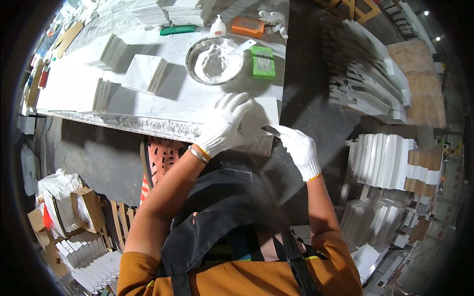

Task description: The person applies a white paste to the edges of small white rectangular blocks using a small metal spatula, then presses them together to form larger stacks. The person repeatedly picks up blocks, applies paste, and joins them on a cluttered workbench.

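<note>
A white marble-look tile (264,111) lies at the near right corner of the worktable. My left hand (223,124), in a white knitted glove, grips it at its left side, fingers together over the top and thumb hidden. At the tile's right edge, my gloved right hand (299,149) pinches a small dark flat scraper blade (270,130), its tip touching or close to that edge. Behind them stands a metal bowl (188,66) of white paste, with a pale spatula (243,48) leaning in it. A green sanding block (263,63) lies right of the bowl.
White tile stacks (144,74) stand on the worktable (187,101) to the left. At its back are a white squeeze bottle (217,27), an orange block (248,27), a green tool (177,30) and crumpled gloves (274,20). Stone slabs (365,74) and white panels (380,160) stack up at right.
</note>
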`<action>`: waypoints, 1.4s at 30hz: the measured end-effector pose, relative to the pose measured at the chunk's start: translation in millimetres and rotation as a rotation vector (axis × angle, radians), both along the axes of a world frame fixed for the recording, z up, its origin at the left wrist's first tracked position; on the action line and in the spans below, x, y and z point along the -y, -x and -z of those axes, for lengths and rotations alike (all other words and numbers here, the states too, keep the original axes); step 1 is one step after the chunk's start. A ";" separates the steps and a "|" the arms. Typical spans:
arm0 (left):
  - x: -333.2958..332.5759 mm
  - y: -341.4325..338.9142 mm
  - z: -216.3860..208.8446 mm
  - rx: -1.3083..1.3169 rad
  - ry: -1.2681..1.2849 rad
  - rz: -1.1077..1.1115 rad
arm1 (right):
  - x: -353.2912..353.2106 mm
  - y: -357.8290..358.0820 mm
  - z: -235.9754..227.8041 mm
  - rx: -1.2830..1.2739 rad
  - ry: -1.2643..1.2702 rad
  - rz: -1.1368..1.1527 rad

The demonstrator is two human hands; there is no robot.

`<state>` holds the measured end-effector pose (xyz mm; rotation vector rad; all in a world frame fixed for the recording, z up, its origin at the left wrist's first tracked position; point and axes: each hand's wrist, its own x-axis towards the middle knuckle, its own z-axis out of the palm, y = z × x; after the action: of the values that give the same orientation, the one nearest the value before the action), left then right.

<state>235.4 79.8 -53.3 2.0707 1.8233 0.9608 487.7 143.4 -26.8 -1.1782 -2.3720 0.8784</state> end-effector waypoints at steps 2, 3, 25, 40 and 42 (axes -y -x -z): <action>0.5 -0.3 -0.4 -0.014 -0.010 0.000 | -7.0 8.1 1.5 -0.055 0.007 0.030; 1.5 -0.4 -1.5 -0.017 -0.002 0.001 | -9.9 10.3 -3.1 -0.048 0.291 0.178; 3.4 1.2 3.9 0.044 -0.009 0.028 | 41.6 34.9 15.5 -0.295 0.459 0.260; 2.1 3.2 8.3 -0.047 -0.021 0.032 | 7.5 0.1 5.6 -0.329 0.297 0.303; 2.8 4.4 8.9 -0.059 -0.038 0.020 | 10.5 4.0 8.2 -0.207 0.115 0.287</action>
<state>231.0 77.1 -62.2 2.1580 1.8229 0.9454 483.6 132.9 -35.0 -1.3583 -1.9528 0.9933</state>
